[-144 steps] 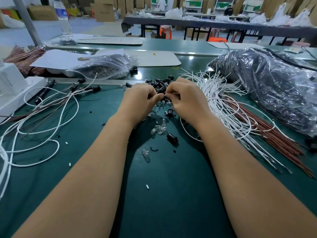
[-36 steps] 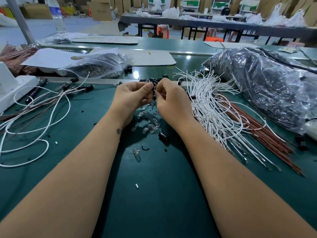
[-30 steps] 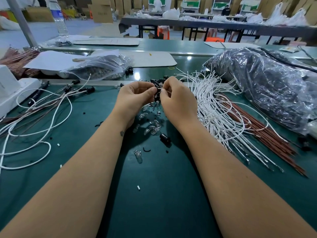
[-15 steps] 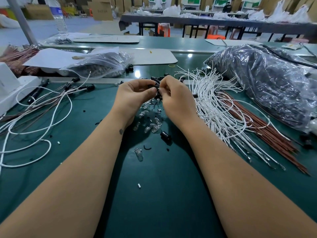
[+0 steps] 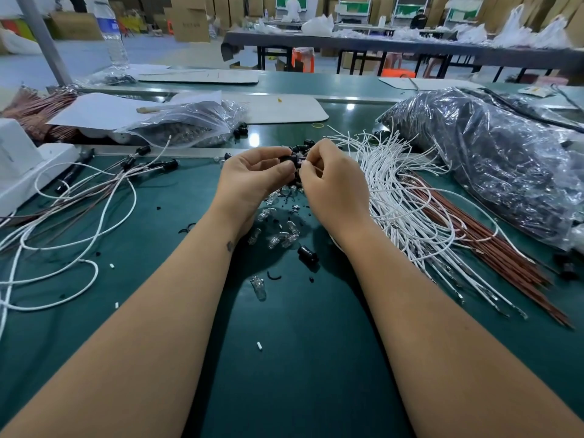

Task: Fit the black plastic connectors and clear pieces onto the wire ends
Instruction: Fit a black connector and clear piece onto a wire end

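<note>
Both hands pinch at one spot: left hand (image 5: 252,177) fingers curl round a black connector (image 5: 289,160), right hand (image 5: 331,184) pinches something small against it, likely a wire end (too small to confirm). Judged mid-fitting; next needs straight push until seated. Loose clear pieces (image 5: 279,237) lie below; clear bag (image 5: 189,124) holds dark parts, unidentifiable.

Clear pieces (image 5: 278,238) on mat btwn forearms; wire bundle (image 5: 407,210) right, finished wires (image 5: 79,203) left.
</note>
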The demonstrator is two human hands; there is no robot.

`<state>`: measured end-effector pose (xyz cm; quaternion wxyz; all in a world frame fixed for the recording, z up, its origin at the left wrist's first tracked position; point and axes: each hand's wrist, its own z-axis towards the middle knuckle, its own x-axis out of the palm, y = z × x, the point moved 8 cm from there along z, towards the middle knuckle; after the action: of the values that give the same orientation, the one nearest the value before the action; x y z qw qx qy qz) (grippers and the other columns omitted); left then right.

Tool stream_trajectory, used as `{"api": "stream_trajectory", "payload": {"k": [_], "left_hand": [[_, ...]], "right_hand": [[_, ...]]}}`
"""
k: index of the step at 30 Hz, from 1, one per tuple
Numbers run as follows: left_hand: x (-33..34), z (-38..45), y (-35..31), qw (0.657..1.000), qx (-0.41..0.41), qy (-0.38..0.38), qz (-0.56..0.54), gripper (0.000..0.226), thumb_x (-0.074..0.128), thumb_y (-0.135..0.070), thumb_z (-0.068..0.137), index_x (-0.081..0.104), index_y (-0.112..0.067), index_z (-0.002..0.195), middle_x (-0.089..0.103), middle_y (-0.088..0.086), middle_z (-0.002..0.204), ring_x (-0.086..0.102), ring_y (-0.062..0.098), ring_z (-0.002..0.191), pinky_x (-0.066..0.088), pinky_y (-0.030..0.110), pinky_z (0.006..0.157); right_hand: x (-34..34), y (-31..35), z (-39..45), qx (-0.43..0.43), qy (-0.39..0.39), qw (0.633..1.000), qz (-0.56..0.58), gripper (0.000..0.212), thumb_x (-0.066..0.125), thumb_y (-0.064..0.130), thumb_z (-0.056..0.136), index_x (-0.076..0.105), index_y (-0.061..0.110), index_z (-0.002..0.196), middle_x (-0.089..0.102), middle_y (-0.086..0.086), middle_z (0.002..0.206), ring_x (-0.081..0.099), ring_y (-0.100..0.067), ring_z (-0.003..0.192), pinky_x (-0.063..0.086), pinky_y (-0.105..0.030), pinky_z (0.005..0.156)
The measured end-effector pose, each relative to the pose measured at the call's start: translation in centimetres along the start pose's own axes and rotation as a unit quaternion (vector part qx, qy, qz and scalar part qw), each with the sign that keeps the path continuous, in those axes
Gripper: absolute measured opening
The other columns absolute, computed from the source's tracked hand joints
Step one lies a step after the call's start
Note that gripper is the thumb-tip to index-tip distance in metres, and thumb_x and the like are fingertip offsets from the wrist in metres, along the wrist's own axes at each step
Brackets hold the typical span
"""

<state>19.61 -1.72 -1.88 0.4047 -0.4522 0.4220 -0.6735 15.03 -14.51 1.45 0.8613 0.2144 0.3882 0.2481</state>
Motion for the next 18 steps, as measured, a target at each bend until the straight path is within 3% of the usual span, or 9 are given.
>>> {"api": "stream_trajectory", "payload": {"k": [3, 9, 18], "left_hand": [[-0.1, 0.1, 0.1, 0.999, -0.004, -0.003, -0.034, 0.012, 0.063, 0.005, 0.086, 0.068, -0.002, 0.094, 0.07, 0.011, 0.085, 0.067, 0.019, 0.078, 0.056, 0.029, 0.087], [-0.2, 0.2, 0.1, 1.0, 0.008, 0.007, -0.02, 0.028, 0.061, 0.012, 0.084, 0.065, -0.009, 0.102, 0.071, 0.003, 0.084, 0.067, 0.014, 0.079, 0.055, 0.024, 0.079], [-0.1, -0.1, -0.2, 1.0, 0.024, 0.012, 0.009, 0.044, 0.063, 0.014, 0.082, 0.057, -0.011, 0.118, 0.071, 0.003, 0.086, 0.068, 0.013, 0.079, 0.055, 0.024, 0.078]], "right_hand": [[0.3, 0.1, -0.1, -0.005, 0.01, 1.0, 0.026, 0.011, 0.053, 0.02, 0.093, 0.056, 0.012, 0.086, 0.056, 0.003, 0.071, 0.05, -0.017, 0.064, 0.038, -0.03, 0.055], [0.4, 0.2, 0.1, -0.01, 0.026, 0.997, 0.069, 0.013, 0.052, 0.016, 0.096, 0.057, 0.008, 0.087, 0.054, 0.004, 0.07, 0.048, -0.016, 0.066, 0.039, -0.033, 0.06], [1.4, 0.0, 0.2, -0.011, 0.08, 0.996, 0.041, 0.017, 0.047, 0.014, 0.098, 0.052, 0.013, 0.081, 0.047, 0.009, 0.064, 0.042, -0.007, 0.059, 0.028, -0.029, 0.054]]}}
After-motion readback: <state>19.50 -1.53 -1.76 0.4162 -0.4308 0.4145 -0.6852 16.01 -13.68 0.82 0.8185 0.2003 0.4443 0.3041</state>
